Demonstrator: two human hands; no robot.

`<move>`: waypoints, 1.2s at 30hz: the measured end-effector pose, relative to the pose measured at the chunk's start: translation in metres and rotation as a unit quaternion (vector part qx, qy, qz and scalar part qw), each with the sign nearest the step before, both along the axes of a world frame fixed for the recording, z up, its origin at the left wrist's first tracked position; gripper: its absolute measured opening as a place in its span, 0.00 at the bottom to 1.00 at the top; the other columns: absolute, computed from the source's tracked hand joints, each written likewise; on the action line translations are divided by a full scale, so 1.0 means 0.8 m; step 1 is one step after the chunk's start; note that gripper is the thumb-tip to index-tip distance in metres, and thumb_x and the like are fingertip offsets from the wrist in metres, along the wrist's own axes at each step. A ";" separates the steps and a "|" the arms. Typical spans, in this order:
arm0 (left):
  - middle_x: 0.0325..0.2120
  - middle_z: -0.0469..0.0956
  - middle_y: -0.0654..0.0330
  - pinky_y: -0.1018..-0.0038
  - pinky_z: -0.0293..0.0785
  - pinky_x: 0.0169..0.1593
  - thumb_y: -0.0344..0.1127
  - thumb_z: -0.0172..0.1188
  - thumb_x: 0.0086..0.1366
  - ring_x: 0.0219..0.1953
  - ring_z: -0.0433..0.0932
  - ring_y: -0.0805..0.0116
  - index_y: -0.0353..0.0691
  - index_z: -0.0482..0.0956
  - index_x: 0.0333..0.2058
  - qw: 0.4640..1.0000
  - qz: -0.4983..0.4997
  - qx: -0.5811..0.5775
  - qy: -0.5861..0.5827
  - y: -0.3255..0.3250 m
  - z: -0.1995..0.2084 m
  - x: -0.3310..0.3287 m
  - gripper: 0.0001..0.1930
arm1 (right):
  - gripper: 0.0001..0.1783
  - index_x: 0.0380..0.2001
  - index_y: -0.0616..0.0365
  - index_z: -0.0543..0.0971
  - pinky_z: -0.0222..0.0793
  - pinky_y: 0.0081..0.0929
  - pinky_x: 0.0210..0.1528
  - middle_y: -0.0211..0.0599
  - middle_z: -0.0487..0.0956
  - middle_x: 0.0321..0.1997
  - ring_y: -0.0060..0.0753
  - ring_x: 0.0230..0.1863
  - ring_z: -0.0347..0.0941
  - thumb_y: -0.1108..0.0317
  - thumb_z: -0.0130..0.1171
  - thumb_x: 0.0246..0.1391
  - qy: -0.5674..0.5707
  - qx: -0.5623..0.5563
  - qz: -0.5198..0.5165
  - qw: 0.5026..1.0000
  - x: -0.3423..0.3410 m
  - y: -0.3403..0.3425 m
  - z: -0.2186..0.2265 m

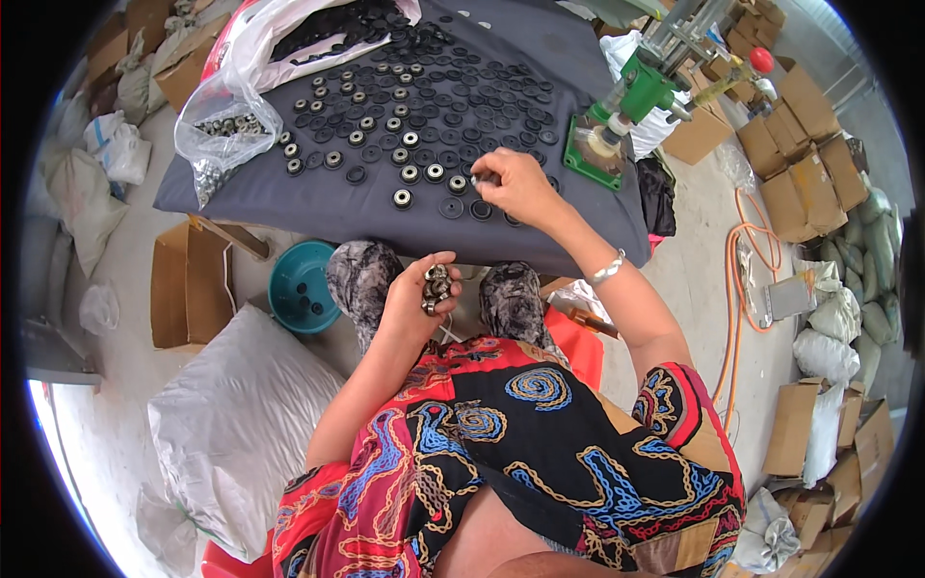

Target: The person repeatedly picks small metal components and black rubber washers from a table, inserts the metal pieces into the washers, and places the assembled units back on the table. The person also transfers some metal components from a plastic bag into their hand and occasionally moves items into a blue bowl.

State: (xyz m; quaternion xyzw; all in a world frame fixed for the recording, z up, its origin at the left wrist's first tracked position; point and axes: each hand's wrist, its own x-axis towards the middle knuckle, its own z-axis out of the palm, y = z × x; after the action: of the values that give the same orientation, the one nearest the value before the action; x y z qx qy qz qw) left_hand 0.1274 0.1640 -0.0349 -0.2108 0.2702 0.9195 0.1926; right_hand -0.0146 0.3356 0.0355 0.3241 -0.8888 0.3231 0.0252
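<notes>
Grey table (313, 207) across 12 o'clock
On it a green press (644, 89) stands between 1 and 2; at 1 o'clock the right hand (520, 188) bunches its fingertips over black discs (450, 207) spread around 12, whether grasping one I cannot tell; the left hand (412, 297), just toward 9 from centre, clasps small metal rings (436, 287).

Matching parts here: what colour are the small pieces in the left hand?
The small pieces are silvery metallic; best seen in the head view.
</notes>
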 end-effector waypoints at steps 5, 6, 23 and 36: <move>0.27 0.74 0.56 0.80 0.58 0.16 0.35 0.43 0.69 0.24 0.72 0.66 0.32 0.70 0.48 1.000 0.016 -0.014 -0.008 -0.006 0.007 0.000 0.15 | 0.11 0.34 0.65 0.79 0.70 0.33 0.38 0.44 0.77 0.32 0.43 0.34 0.76 0.72 0.58 0.46 0.051 0.059 -0.025 0.997 -0.042 -0.009 -0.022; 0.28 0.74 0.56 0.80 0.58 0.16 0.34 0.44 0.69 0.24 0.72 0.66 0.32 0.70 0.49 1.000 0.009 -0.014 0.008 -0.007 0.005 0.001 0.15 | 0.11 0.34 0.65 0.80 0.70 0.34 0.39 0.45 0.77 0.33 0.43 0.34 0.75 0.72 0.58 0.46 0.052 0.071 -0.025 0.996 -0.045 -0.012 -0.024; 0.22 0.72 0.60 0.81 0.54 0.12 0.45 0.54 0.66 0.17 0.69 0.71 0.36 0.72 0.41 0.995 -0.022 -0.012 0.099 -0.005 0.003 -0.004 0.16 | 0.10 0.34 0.61 0.79 0.68 0.38 0.42 0.43 0.74 0.34 0.46 0.39 0.72 0.69 0.61 0.46 0.159 0.184 0.009 0.970 -0.044 -0.014 -0.026; 0.19 0.73 0.59 0.81 0.55 0.10 0.55 0.47 0.67 0.12 0.68 0.69 0.41 0.71 0.33 0.991 -0.085 -0.018 0.106 0.018 0.010 0.009 0.20 | 0.12 0.40 0.58 0.81 0.67 0.27 0.40 0.37 0.75 0.34 0.32 0.35 0.71 0.67 0.59 0.52 -0.225 -0.123 0.154 0.954 0.100 0.005 -0.022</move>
State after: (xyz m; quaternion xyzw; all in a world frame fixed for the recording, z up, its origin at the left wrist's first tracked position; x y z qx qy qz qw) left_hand 0.1346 0.1787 -0.0266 -0.0919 0.3226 0.9120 0.2361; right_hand 0.0654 0.3398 0.0179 0.3701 -0.7644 0.4941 -0.1862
